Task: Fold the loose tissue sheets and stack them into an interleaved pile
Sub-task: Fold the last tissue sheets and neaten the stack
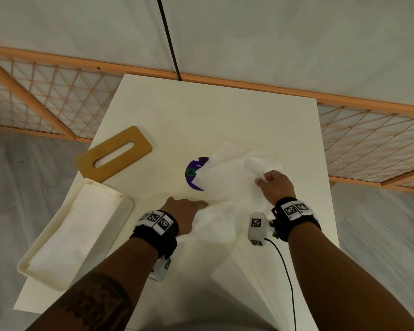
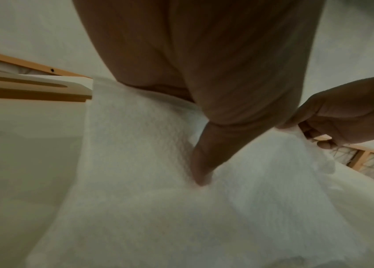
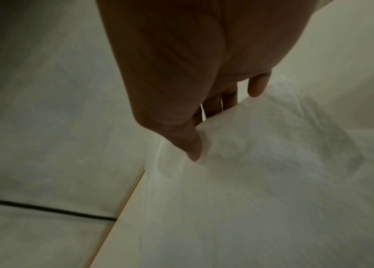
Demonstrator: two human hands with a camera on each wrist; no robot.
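Folding is only getting started, I'd say: the right hand (image 1: 276, 185) pinches a raised edge of a tissue sheet (image 1: 227, 177) in the middle of the desk (image 1: 201, 111), while the left hand (image 1: 183, 212), fingers straight, presses its near edge flat. Loose sheets lie rumpled beneath, none visibly interleaved there yet. The white tray (image 1: 105, 189) at left holds folded tissue, so part may be done.

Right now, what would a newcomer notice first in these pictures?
First, the white tissue sheet at mid-table, its edge pinched by the right hand and pressed down by the left hand. Then the wooden slotted lid and the white tray, both at the left.
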